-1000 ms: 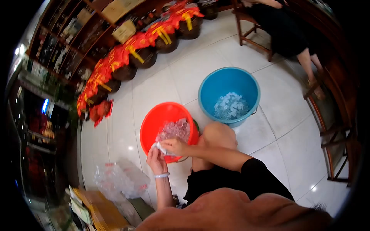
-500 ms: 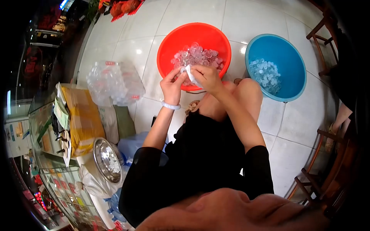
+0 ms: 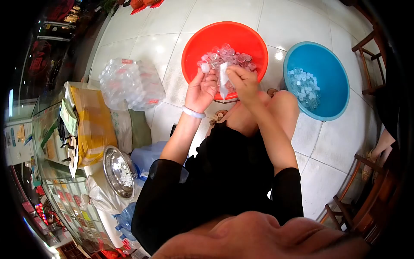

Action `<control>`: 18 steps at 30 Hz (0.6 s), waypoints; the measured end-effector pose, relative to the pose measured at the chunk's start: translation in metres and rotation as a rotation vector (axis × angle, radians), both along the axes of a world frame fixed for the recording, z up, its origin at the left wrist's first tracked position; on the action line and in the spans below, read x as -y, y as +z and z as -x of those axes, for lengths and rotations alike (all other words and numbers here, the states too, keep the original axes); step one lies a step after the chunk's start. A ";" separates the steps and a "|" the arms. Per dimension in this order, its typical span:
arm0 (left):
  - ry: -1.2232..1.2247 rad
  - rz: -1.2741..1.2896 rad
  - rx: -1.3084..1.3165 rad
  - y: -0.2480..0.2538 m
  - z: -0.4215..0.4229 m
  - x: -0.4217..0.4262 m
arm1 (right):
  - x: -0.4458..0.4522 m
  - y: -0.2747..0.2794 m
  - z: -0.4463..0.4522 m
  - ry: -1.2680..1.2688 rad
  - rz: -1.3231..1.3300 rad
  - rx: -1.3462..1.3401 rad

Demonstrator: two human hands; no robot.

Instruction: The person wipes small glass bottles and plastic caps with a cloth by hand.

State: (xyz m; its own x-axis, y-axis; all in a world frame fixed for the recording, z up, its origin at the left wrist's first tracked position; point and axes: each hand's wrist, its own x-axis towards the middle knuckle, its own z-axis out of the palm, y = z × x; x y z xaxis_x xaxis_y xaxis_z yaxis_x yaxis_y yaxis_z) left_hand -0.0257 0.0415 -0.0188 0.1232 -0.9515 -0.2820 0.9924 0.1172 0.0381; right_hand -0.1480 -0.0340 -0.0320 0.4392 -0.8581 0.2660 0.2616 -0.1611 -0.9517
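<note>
My left hand (image 3: 200, 93), with a pale bangle on the wrist, is turned palm up. Its thumb and finger pinch a small, whitish translucent round piece (image 3: 205, 68); whether it is a cap or a tiny cup I cannot tell. To the right, my right hand (image 3: 245, 85) grips a folded white cloth or tissue (image 3: 224, 77), its end hanging down. The two hands are slightly apart over the near side of a red basin (image 3: 200, 44). Many small clear, round pieces (image 3: 225, 54) lie heaped in that basin.
On the right stands a blue basin (image 3: 335, 69) holding whitish clear pieces (image 3: 305, 86). Wrapped plastic bottles (image 3: 131, 84) lie left on the tiles. Nearer are a taped yellow box (image 3: 92, 125) and a metal bowl (image 3: 113, 172) with white bits. Wooden chairs (image 3: 362, 194) and another person's foot are at right.
My hands have parted: the left has turned palm up with the small piece, while the right has drawn the white cloth away from it. The view has shifted slightly.
</note>
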 end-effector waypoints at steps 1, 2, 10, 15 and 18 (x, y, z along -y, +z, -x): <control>0.009 0.000 0.004 -0.003 -0.001 -0.002 | 0.003 0.000 0.003 -0.003 -0.113 0.058; -0.023 0.043 -0.077 -0.006 -0.001 -0.005 | 0.006 -0.002 0.003 -0.007 -0.076 0.076; -0.133 0.182 0.024 0.009 0.017 -0.008 | 0.006 -0.006 0.001 -0.061 -0.022 0.059; -0.168 0.239 -0.042 0.010 0.021 -0.007 | 0.007 -0.005 0.002 -0.090 -0.022 0.037; -0.200 0.263 -0.083 0.009 0.021 -0.007 | 0.007 -0.004 0.002 -0.100 -0.008 0.037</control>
